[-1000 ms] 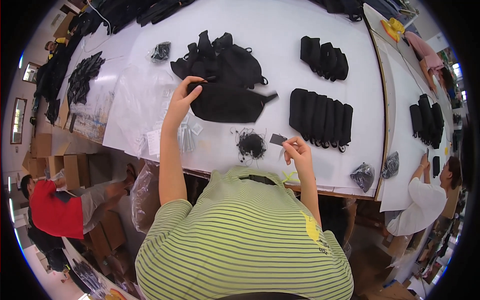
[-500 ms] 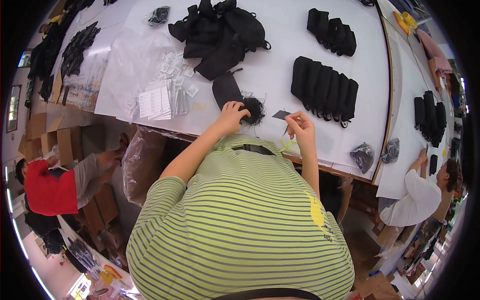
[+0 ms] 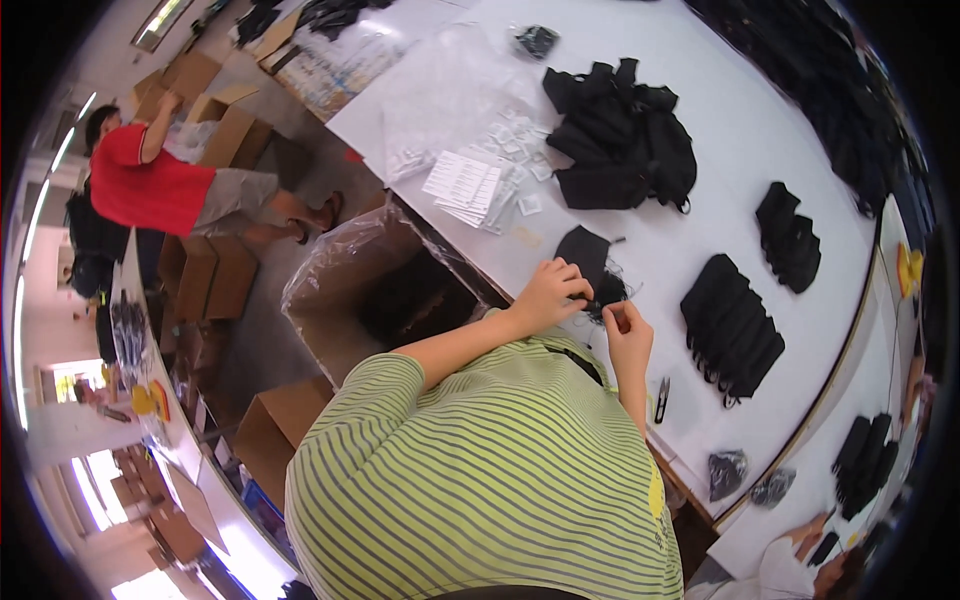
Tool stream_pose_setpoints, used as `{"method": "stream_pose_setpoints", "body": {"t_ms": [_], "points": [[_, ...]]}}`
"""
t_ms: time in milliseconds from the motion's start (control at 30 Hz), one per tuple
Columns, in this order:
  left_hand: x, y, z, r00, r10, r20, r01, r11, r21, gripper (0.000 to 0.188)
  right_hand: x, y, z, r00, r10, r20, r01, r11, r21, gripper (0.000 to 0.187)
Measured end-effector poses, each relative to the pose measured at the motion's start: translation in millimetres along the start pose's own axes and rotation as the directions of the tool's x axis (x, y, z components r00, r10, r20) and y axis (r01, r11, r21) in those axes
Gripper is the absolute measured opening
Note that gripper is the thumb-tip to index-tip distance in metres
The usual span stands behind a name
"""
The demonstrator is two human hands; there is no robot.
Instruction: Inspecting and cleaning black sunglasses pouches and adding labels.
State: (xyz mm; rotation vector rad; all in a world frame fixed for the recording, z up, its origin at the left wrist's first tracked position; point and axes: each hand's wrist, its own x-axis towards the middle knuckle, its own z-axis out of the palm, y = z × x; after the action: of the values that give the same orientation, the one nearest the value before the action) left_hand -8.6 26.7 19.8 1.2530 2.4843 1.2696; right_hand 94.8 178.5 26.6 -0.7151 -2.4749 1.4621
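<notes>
Black fabric piece [image 3: 588, 258] on white table [image 3: 700, 130]: your left hand [image 3: 548, 292] pinches its edge, right hand [image 3: 628, 330] pinches small part beside it; snips [image 3: 661, 399] near.

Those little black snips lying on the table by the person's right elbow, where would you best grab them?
I'd take the small black snips around their middle, pinching across the two narrow sides, coming straight down from above. They lie flat on the white table, long and thin, with bare table on both sides; the right hand is nearest.
</notes>
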Motion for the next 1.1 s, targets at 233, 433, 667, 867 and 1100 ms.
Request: {"method": "stream_pose_setpoints", "body": {"t_ms": [233,433,667,867,1100], "points": [[-4,16,-14,0.952,-0.306,0.006,0.305,0.95,-0.062,0.016,2,-18,13,0.986,-0.096,0.137,0.077,0.988,0.133,0.005],[-10,14,-11,0.879,-0.472,0.07,0.467,0.819,-0.333,0.021,0,-17,15,0.985,-0.145,0.09,0.132,0.982,0.132,0.007],[-4,23,-13,0.902,-0.432,0.029,0.407,0.823,-0.397,0.012,-3,-16,14,0.994,-0.059,0.089,0.032,0.959,0.283,0.009],[10,41,-20,0.863,-0.505,-0.034,0.328,0.609,-0.722,0.01,-1,-16,-17,0.986,0.101,0.129,-0.163,0.69,0.705,0.009],[23,59,-23,0.898,-0.378,0.225,0.411,0.536,-0.738,0.01,1,-27,-28,0.992,0.108,0.062,-0.117,0.644,0.756,0.013]]}}
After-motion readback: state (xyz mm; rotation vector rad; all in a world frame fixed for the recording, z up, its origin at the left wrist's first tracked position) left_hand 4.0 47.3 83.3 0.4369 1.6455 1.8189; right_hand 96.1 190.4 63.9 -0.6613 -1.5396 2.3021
